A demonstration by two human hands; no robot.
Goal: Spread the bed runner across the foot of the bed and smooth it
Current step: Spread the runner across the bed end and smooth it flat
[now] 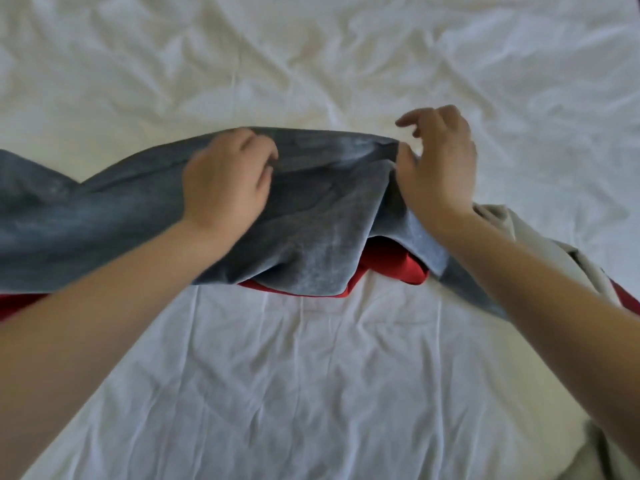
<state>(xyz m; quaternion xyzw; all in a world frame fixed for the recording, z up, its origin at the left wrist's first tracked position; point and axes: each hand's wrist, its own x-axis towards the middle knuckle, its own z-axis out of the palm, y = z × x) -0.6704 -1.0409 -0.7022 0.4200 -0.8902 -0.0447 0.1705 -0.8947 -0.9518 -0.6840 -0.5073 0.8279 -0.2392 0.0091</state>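
The bed runner [322, 216] is a grey-blue velvety cloth with a red underside [391, 265]. It lies bunched and twisted across the white bed sheet [311, 375], lifted in the middle and trailing off the left edge of the view. My left hand [225, 181] grips its upper edge, fingers curled into the fabric. My right hand [438, 157] pinches the same upper edge further right with thumb and a finger, while its other fingers are spread above the cloth. Part of the runner passes under my right forearm.
The wrinkled white sheet [311, 64] covers the whole bed beyond and in front of the runner. A beige cloth [540, 244] lies bunched at the right beside my right forearm, with more red fabric [627, 299] showing at the right edge.
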